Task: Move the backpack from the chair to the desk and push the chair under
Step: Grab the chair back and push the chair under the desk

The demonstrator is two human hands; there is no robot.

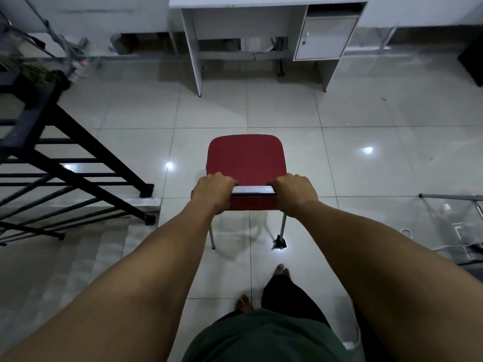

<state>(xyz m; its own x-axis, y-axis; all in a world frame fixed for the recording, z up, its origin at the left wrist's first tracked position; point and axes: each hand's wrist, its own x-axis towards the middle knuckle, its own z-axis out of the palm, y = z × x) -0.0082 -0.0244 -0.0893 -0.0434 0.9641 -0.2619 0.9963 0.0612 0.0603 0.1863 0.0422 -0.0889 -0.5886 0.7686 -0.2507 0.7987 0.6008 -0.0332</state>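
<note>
A red chair (245,158) with metal legs stands on the tiled floor in the middle of the view, its seat bare. My left hand (213,193) grips the left end of the backrest's top edge. My right hand (295,193) grips the right end of the same edge. A white desk (194,56) with a small cupboard under its right side stands farther ahead at the top, with an open gap beneath it. The desk's top surface is cut off by the frame. No backpack shows anywhere.
A black metal stair railing (78,158) and descending steps lie to the left. A glass-and-metal table (454,212) with cables sits at the right. Tiled floor (261,111) separates chair and desk. My bare feet (281,270) stand behind the chair.
</note>
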